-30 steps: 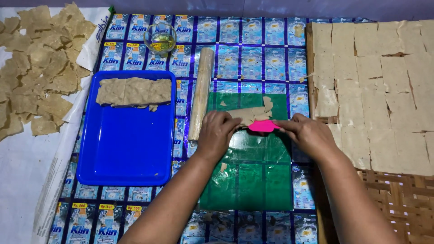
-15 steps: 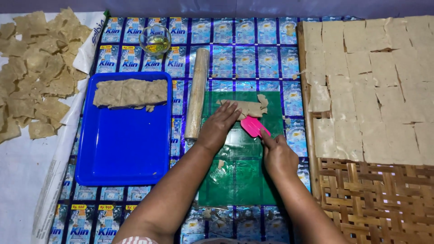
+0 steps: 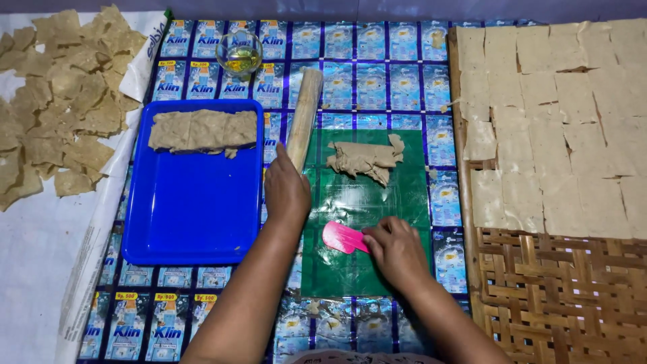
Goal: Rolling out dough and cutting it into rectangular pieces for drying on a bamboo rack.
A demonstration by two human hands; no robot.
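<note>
Your single head camera looks almost straight down from close above, your forearms entering from the bottom edge, blue tray (image 3: 192,202) left, woven mat (image 3: 559,303) right.

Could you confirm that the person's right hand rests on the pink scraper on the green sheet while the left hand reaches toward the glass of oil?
Not quite: in the head view the left hand reaches toward the rolling pin, not the glass. The right hand does rest on the pink scraper on the green sheet.

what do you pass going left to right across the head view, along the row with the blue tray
loose dough scraps → blue tray → left hand by the rolling pin → crumpled dough on green sheet → cut dough squares on woven mat
</note>
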